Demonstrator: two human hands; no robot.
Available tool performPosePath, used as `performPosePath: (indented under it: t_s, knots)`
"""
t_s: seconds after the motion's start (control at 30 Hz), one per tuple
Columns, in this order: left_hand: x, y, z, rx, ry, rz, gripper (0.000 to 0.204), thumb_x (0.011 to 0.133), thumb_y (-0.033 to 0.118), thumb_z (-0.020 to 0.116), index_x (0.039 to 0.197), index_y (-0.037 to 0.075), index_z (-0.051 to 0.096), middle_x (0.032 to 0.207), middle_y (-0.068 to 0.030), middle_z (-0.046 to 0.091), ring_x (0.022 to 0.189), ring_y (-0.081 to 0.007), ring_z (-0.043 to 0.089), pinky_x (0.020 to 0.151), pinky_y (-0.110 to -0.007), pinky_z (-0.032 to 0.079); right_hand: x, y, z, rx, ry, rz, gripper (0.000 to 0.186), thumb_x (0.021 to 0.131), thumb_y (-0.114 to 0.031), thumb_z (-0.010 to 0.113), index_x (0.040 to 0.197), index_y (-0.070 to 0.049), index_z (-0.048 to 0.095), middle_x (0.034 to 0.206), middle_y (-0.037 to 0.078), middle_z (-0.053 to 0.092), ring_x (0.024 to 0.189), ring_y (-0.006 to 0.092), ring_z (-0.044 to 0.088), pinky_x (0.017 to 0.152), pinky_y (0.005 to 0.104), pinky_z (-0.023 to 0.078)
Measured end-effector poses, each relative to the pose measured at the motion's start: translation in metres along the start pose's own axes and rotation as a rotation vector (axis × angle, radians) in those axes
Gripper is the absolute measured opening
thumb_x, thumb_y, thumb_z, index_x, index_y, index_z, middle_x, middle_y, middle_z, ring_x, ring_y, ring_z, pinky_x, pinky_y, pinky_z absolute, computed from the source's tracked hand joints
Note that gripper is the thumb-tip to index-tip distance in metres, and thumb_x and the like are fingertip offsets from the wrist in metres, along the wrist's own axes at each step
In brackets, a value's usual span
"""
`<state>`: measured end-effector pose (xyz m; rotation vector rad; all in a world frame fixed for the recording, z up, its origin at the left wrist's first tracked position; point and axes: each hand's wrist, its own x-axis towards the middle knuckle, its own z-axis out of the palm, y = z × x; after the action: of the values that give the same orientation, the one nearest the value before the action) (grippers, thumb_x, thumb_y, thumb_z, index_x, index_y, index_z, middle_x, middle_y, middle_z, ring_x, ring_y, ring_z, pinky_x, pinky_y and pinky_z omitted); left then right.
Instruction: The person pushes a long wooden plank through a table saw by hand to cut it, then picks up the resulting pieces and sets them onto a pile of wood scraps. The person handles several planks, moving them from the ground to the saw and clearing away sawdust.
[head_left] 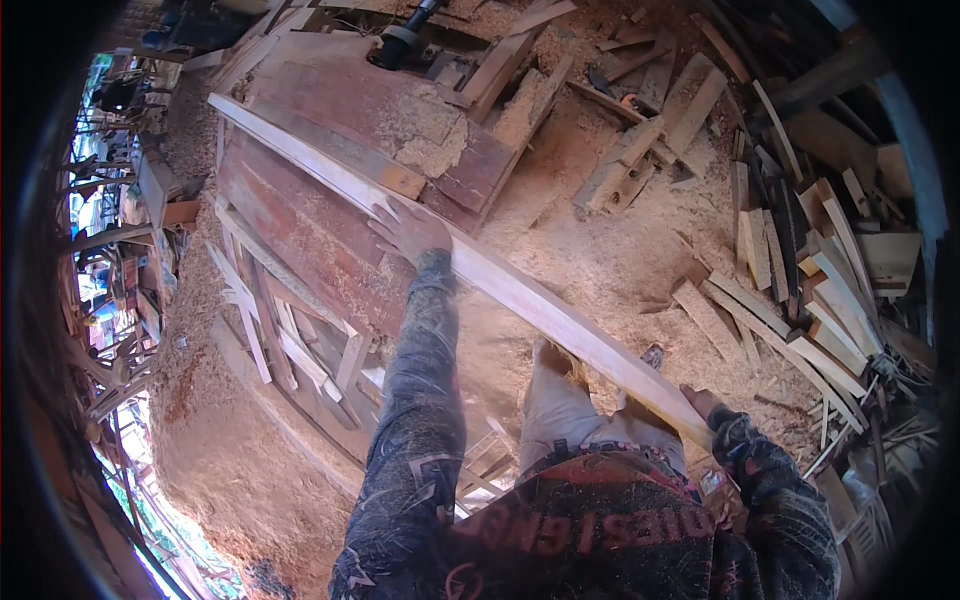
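Note:
A long pale wooden plank (560,312) runs slantwise from the far left, over the reddish work table (300,210), to my right side. My left hand (412,230) rests on its upper face about mid-length, with the fingers spread and pointing away. At the near end, my right hand (703,402) grips the plank's edge; part of that hand is hidden behind the wood. The plank's near part hangs past the table in front of my legs. A shorter board (345,155) lies on the table alongside the plank.
Sawdust covers the ground (520,270) and part of the tabletop. A black cylindrical tool (398,42) stands at the table's far edge. Offcuts (640,150) lie at the far right, and many wood strips (830,300) lean in a pile on the right. More scraps (290,330) are beside the table.

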<state>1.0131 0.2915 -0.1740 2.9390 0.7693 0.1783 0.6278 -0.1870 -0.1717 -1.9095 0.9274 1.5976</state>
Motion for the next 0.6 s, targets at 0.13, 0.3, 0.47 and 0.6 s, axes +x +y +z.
performPosePath:
  t_s: [0.13, 0.3, 0.47, 0.6]
  knots:
    - [0.011, -0.001, 0.004, -0.011, 0.010, 0.003, 0.056, 0.099, 0.029, 0.037, 0.151, 0.008, 0.034, 0.161, -0.0172, 0.018, 0.148, -0.0425, 0.012, 0.115, -0.064, 0.011, 0.005, -0.006, 0.001, -0.008, -0.022, -0.016, 0.079, 0.092, -0.067, 0.037, 0.112, 0.002, 0.069, 0.119, 0.028, 0.064, 0.118, 0.0374, 0.059, 0.103, 0.0418, 0.041]
    - [0.025, -0.007, 0.006, -0.011, 0.025, -0.016, 0.056, 0.100, 0.032, 0.035, 0.151, 0.009, 0.035, 0.160, -0.0172, 0.020, 0.148, -0.0422, 0.013, 0.115, -0.065, 0.011, 0.003, -0.025, 0.001, -0.035, -0.029, -0.029, 0.077, 0.094, -0.065, 0.036, 0.112, 0.002, 0.069, 0.119, 0.028, 0.064, 0.118, 0.0367, 0.059, 0.102, 0.0417, 0.041]
    - [0.039, -0.010, 0.006, 0.045, 0.020, -0.003, 0.056, 0.100, 0.032, 0.034, 0.151, 0.009, 0.035, 0.160, -0.0173, 0.021, 0.148, -0.0424, 0.013, 0.114, -0.066, 0.012, 0.004, -0.038, 0.003, -0.009, -0.042, -0.041, 0.077, 0.093, -0.066, 0.037, 0.112, 0.001, 0.069, 0.119, 0.027, 0.064, 0.118, 0.0358, 0.060, 0.102, 0.0415, 0.041]
    - [0.049, -0.009, 0.006, 0.021, -0.002, -0.014, 0.056, 0.100, 0.032, 0.034, 0.151, 0.010, 0.034, 0.160, -0.0169, 0.020, 0.147, -0.0427, 0.013, 0.114, -0.067, 0.014, 0.020, -0.034, 0.010, -0.006, -0.041, -0.054, 0.076, 0.093, -0.066, 0.037, 0.112, 0.000, 0.069, 0.118, 0.027, 0.065, 0.118, 0.0354, 0.060, 0.102, 0.0412, 0.041]
